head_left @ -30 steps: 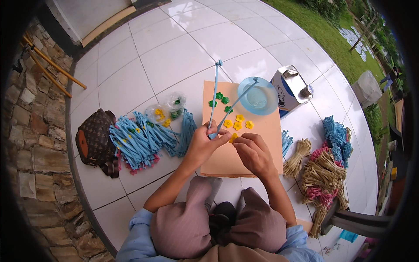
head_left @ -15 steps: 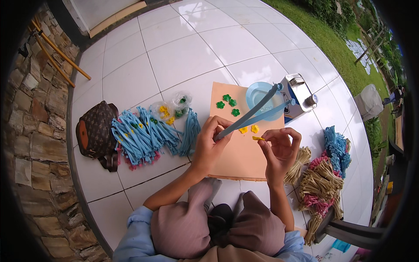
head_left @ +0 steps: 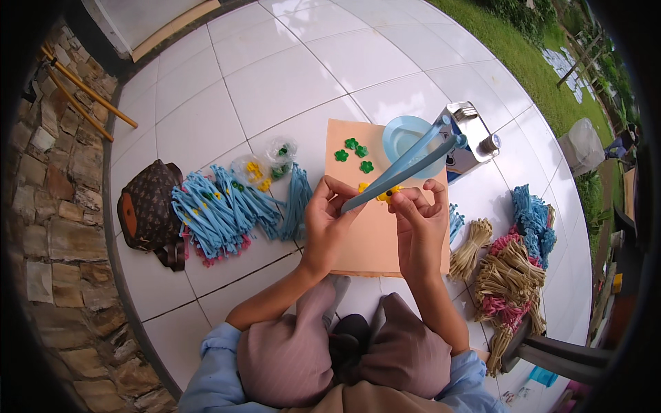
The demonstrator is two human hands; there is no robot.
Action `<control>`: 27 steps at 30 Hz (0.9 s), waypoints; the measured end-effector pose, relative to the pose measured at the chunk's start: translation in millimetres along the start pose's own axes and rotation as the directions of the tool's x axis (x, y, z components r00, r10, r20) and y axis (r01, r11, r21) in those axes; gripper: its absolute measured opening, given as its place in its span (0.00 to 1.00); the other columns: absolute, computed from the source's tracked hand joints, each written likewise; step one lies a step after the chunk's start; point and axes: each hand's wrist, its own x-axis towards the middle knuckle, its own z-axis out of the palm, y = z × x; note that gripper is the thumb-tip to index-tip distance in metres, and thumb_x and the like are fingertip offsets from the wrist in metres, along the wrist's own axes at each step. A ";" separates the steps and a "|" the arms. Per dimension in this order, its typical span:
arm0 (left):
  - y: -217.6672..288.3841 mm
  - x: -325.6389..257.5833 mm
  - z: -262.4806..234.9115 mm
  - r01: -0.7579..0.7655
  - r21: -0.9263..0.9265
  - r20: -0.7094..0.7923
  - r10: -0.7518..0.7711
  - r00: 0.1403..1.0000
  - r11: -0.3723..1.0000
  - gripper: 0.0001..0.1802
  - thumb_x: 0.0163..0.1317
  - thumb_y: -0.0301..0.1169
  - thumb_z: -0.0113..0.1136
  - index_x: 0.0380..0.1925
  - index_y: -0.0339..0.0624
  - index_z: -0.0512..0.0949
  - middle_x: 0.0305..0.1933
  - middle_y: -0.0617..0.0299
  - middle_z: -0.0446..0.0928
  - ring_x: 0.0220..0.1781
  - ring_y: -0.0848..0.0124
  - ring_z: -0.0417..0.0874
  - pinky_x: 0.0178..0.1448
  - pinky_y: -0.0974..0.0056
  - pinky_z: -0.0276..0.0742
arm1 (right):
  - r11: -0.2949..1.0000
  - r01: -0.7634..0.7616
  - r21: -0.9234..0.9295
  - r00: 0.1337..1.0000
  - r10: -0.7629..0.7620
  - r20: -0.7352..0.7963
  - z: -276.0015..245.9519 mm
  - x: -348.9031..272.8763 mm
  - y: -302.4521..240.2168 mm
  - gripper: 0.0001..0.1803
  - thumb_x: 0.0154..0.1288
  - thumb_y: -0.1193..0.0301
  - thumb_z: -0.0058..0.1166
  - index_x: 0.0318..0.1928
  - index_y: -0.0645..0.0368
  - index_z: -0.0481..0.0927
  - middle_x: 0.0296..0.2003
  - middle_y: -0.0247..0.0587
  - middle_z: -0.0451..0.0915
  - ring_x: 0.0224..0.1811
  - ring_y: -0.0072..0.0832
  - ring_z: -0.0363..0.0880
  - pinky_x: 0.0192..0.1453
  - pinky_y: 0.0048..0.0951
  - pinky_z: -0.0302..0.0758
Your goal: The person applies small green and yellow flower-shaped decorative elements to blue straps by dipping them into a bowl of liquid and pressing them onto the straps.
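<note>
My left hand point(head_left: 325, 224) is closed on one end of two long, flat light-blue strips point(head_left: 403, 170), whose knobbed ends reach up over a pale blue plate point(head_left: 399, 131). Between the thumb and finger of my right hand point(head_left: 421, 230) is a small yellow flower-shaped piece point(head_left: 387, 197), close beside the strips. Another yellow flower point(head_left: 363, 186) shows partly behind the strips. Several green flower pieces point(head_left: 366, 166) lie on the peach-coloured board point(head_left: 361, 251) below my hands.
Bundles of blue cords point(head_left: 213, 203) and clear bags point(head_left: 280, 153) with flowers lie to the left, beside a brown patterned bag point(head_left: 149, 206). A metal can point(head_left: 475, 127) stands behind the plate. Beige bundles point(head_left: 509, 279) with pink and blue ones are on the right.
My right hand has moved left and up, bringing the yellow flower up to the strips. The strips' free ends have shifted and crossed over.
</note>
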 end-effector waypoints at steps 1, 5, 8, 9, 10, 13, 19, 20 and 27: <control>-0.9 0.8 -3.0 0.000 -0.042 -0.005 0.000 1.000 0.999 0.09 0.59 0.23 0.57 0.29 0.41 0.65 0.32 0.64 0.72 0.35 0.82 0.71 0.39 0.76 0.67 | 1.000 -0.003 0.003 1.000 0.003 -0.004 0.9 0.7 0.2 0.24 0.53 0.85 0.57 0.44 0.56 0.58 0.31 0.46 0.78 0.34 0.29 0.78 0.41 0.25 0.74; -6.3 2.0 -6.4 -0.007 0.044 -0.043 0.009 0.999 0.999 0.19 0.59 0.25 0.59 0.21 0.48 0.57 0.25 0.67 0.68 0.25 0.84 0.62 0.30 0.77 0.58 | 1.000 0.010 0.005 1.000 -0.010 -0.020 4.0 1.0 -0.6 0.24 0.53 0.85 0.57 0.44 0.56 0.57 0.31 0.47 0.78 0.34 0.29 0.78 0.41 0.26 0.74; -5.9 1.9 -3.8 0.012 0.031 -0.044 -0.010 0.999 0.999 0.21 0.58 0.25 0.59 0.18 0.48 0.56 0.29 0.65 0.70 0.28 0.83 0.63 0.32 0.77 0.61 | 1.000 0.013 -0.013 0.999 -0.014 -0.034 5.6 0.6 -2.5 0.25 0.53 0.85 0.57 0.44 0.56 0.57 0.31 0.47 0.78 0.33 0.29 0.78 0.41 0.26 0.73; -6.3 1.7 -2.7 0.011 0.031 -0.043 -0.010 0.999 0.999 0.21 0.58 0.25 0.59 0.18 0.48 0.56 0.29 0.65 0.70 0.28 0.83 0.63 0.32 0.77 0.61 | 1.000 0.016 -0.022 0.999 -0.016 -0.037 5.9 0.4 -2.6 0.25 0.53 0.85 0.57 0.44 0.56 0.57 0.31 0.47 0.78 0.33 0.29 0.78 0.41 0.26 0.73; -7.2 1.5 -1.0 -0.045 0.067 -0.054 0.048 0.997 0.997 0.22 0.58 0.25 0.59 0.17 0.48 0.54 0.32 0.64 0.71 0.29 0.82 0.63 0.34 0.77 0.62 | 1.000 0.017 -0.022 0.999 -0.017 -0.037 5.6 0.8 -2.3 0.25 0.53 0.85 0.57 0.44 0.56 0.57 0.31 0.47 0.78 0.33 0.29 0.78 0.41 0.26 0.73; -7.2 -1.3 -0.6 -0.121 0.131 -0.050 0.128 0.990 0.984 0.25 0.58 0.23 0.59 0.14 0.47 0.53 0.37 0.62 0.71 0.32 0.81 0.63 0.36 0.76 0.63 | 0.999 0.020 -0.031 0.999 -0.021 -0.033 5.4 2.3 0.5 0.25 0.53 0.84 0.58 0.44 0.56 0.57 0.31 0.47 0.79 0.34 0.29 0.78 0.41 0.27 0.73; -9.1 -0.6 -0.5 -0.246 0.251 -0.026 0.260 0.965 0.936 0.25 0.56 0.21 0.59 0.12 0.43 0.53 0.35 0.57 0.72 0.30 0.79 0.67 0.33 0.75 0.63 | 1.000 -0.007 0.001 0.999 0.007 -0.036 9.6 2.1 2.1 0.26 0.52 0.84 0.59 0.43 0.55 0.56 0.31 0.46 0.79 0.33 0.28 0.78 0.41 0.26 0.73; -9.9 -0.2 -0.8 -0.287 0.277 -0.024 0.305 0.952 0.917 0.24 0.56 0.22 0.60 0.12 0.41 0.54 0.33 0.55 0.72 0.29 0.78 0.70 0.29 0.74 0.63 | 1.000 -0.006 0.003 0.999 0.006 -0.036 9.7 2.2 2.3 0.26 0.52 0.84 0.59 0.43 0.55 0.56 0.30 0.46 0.79 0.33 0.28 0.78 0.42 0.26 0.73; -10.6 -0.5 -0.1 -0.322 0.284 0.001 0.335 0.942 0.903 0.24 0.55 0.19 0.59 0.11 0.40 0.54 0.32 0.55 0.72 0.29 0.77 0.70 0.29 0.73 0.64 | 1.000 0.002 -0.006 0.999 -0.002 -0.035 7.4 2.8 3.8 0.26 0.53 0.84 0.59 0.42 0.55 0.56 0.30 0.46 0.78 0.33 0.28 0.78 0.41 0.27 0.73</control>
